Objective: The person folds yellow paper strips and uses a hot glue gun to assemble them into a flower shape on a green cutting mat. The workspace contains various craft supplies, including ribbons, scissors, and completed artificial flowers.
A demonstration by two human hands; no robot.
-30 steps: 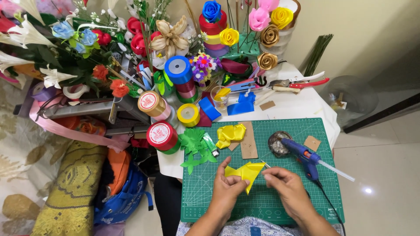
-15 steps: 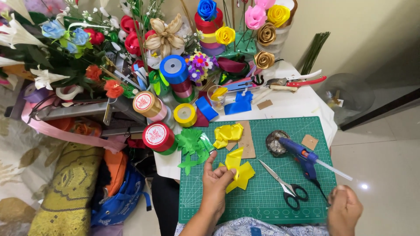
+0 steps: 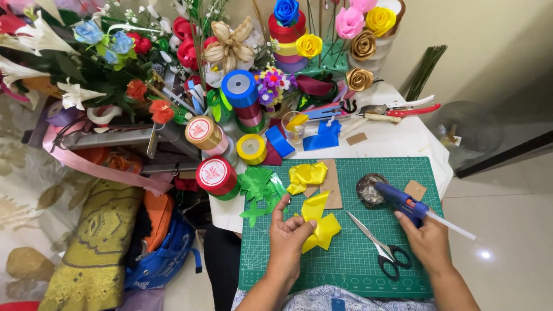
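Over the green cutting mat, the left hand pinches a folded yellow ribbon piece, light, limp and probably slippery, best held at its gathered folds, while the right hand wraps the blue glue gun.

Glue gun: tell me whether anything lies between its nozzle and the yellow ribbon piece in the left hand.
The scissors lie on the mat near that path; otherwise only bare mat separates the glue gun in the right hand from the yellow ribbon held by the left hand.

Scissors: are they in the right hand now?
No, the scissors lie on the green mat, while the right hand grips the blue glue gun.
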